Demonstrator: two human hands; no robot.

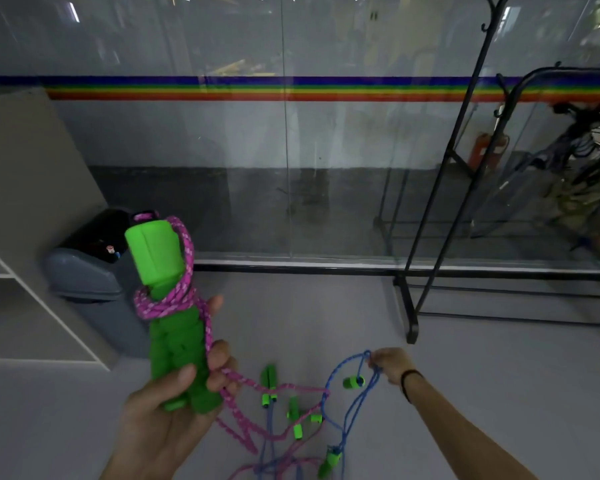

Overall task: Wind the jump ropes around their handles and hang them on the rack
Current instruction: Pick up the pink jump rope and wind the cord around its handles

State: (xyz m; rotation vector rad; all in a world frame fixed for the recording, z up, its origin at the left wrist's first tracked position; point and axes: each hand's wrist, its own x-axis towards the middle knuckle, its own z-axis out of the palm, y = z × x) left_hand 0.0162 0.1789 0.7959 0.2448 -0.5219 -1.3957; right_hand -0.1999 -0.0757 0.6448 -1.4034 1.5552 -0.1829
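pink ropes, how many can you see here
1 for sure: the pink rope is wound around the green handles in the left hand and trails into the floor tangle, which may hide another.

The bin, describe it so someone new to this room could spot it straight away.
Follow the glass wall with the rainbow stripe to its left end, down to the floor. The bin stands beside the beige shelves: grey body, black liner, the only container here.
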